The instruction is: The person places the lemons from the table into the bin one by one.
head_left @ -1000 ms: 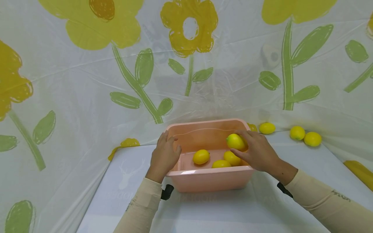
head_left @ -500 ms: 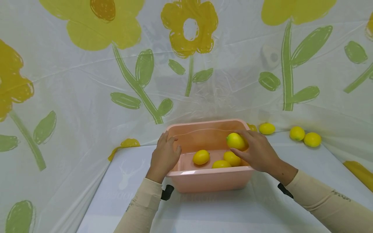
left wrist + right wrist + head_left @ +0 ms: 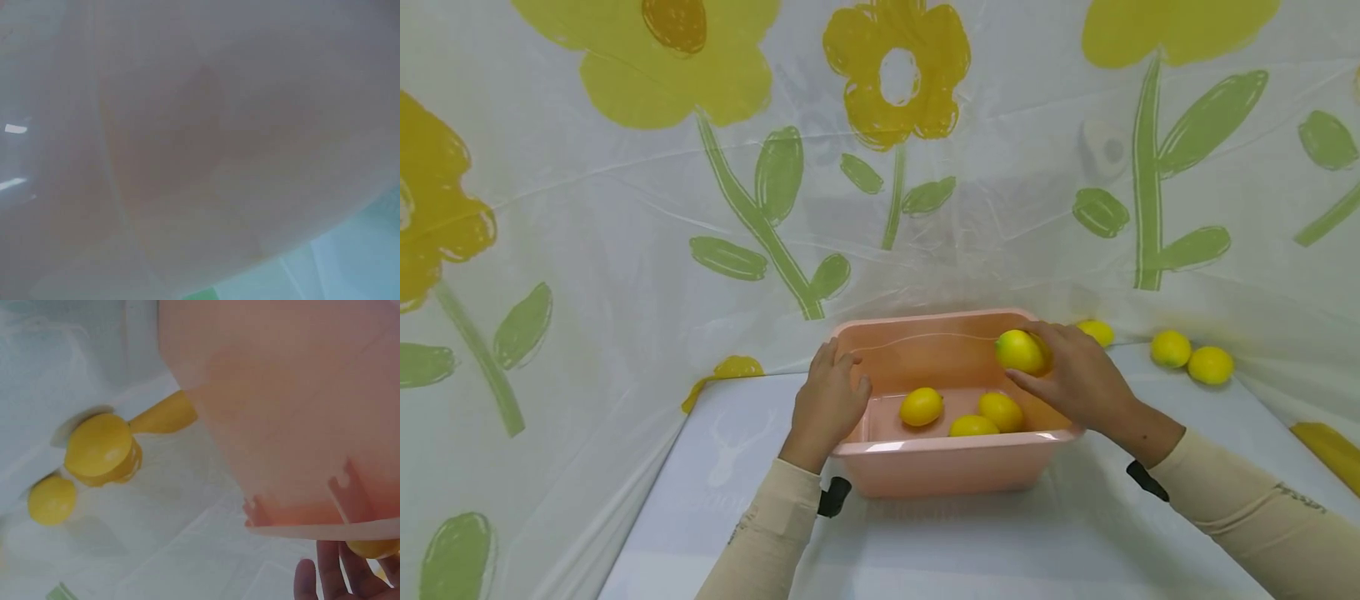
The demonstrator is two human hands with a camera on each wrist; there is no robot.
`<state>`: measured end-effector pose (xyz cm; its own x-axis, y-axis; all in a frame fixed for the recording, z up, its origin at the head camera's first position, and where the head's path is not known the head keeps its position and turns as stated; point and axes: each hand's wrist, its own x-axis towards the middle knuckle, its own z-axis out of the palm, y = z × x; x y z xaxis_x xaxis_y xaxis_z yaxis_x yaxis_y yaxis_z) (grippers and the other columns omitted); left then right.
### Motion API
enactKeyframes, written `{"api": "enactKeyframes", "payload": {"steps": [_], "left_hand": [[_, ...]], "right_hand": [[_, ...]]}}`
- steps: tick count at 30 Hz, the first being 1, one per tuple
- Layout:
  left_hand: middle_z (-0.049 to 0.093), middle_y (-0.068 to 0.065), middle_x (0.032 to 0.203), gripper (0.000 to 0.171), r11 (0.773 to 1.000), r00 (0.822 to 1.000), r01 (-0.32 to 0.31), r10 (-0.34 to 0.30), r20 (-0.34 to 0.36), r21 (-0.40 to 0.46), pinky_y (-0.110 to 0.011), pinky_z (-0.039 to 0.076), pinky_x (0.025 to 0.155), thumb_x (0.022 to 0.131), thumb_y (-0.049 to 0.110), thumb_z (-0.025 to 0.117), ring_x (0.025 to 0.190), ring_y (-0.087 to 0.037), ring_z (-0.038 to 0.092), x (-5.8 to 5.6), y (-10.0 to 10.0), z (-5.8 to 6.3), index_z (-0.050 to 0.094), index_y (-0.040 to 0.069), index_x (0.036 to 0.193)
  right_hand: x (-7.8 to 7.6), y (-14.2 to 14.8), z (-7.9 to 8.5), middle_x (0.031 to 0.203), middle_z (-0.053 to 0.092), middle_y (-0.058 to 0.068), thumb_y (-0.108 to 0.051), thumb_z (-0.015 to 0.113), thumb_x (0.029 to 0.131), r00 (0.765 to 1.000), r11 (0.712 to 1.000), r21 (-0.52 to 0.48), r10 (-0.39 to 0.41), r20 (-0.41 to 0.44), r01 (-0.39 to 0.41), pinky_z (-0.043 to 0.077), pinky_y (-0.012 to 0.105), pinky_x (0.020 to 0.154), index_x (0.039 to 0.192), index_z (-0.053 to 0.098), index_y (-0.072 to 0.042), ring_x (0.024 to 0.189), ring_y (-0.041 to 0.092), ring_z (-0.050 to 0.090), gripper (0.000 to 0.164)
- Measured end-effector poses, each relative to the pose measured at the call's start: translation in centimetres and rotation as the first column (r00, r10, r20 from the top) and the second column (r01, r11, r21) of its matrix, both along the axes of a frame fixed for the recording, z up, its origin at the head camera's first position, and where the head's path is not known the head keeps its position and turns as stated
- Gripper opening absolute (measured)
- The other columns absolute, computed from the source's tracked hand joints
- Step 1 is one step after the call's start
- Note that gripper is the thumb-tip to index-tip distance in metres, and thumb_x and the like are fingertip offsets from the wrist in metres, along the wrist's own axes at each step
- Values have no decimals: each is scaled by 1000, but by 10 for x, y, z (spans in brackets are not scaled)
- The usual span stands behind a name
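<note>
My right hand (image 3: 1086, 379) holds a yellow lemon (image 3: 1019, 352) between thumb and fingers, raised inside the right end of a pink plastic basin (image 3: 955, 467). In the right wrist view, part of this lemon (image 3: 374, 549) shows below the basin's rim, beside the fingers (image 3: 331, 575). My left hand (image 3: 827, 408) rests at the basin's left rim, its fingers loosely bent and its thumb apart. Three lemons lie on the basin floor: one alone (image 3: 921, 407) and two together, one (image 3: 1001, 412) behind the other (image 3: 973, 426). The left wrist view is filled by a blurred pinkish surface (image 3: 219, 156).
Behind the basin's right end, a lemon (image 3: 1094, 332) is partly hidden by my right hand. Two more lemons, one (image 3: 1171, 348) touching another (image 3: 1211, 365), lie on the white table (image 3: 715, 467) at right. A flower-printed sheet (image 3: 985, 233) hangs behind.
My right hand has lifted the lemon slightly up and to the right, and now covers part of the lemon behind the basin. The left hand stays at the rim.
</note>
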<state>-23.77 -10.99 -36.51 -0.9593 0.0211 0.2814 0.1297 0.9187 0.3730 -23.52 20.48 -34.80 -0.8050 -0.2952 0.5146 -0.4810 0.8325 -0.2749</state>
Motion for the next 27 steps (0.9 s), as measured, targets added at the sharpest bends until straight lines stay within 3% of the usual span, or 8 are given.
{"api": "enactKeyframes", "payload": {"steps": [7, 15, 27], "left_hand": [[34, -13, 147, 38, 1000, 1000, 6, -6, -20, -3, -52, 46, 92, 88, 32, 51, 137, -28, 29, 2, 0, 0, 60, 14, 120], [34, -13, 147, 37, 1000, 1000, 9, -9, -19, -2, -52, 46, 91, 88, 32, 51, 138, -27, 28, 1, 0, -2, 60, 14, 120], [34, -13, 146, 36, 1000, 1000, 7, -7, -30, -4, -52, 47, 90, 88, 30, 53, 137, -28, 29, 2, 0, -2, 60, 13, 119]], "right_hand": [[-1, -5, 6, 110, 63, 8, -39, 72, 76, 998, 1000, 4, 7, 60, -7, 50, 43, 77, 123, 50, -12, 91, 25, 55, 59], [-8, -14, 4, 101, 61, 0, -36, 73, 76, 991, 997, 24, 65, 115, -69, 48, 34, 70, 119, 49, -19, 80, 19, 53, 52], [-17, -27, -5, 109, 58, 1, -39, 71, 76, 951, 990, 38, 120, 285, -136, 53, 33, 81, 123, 47, -17, 87, 14, 55, 58]]}}
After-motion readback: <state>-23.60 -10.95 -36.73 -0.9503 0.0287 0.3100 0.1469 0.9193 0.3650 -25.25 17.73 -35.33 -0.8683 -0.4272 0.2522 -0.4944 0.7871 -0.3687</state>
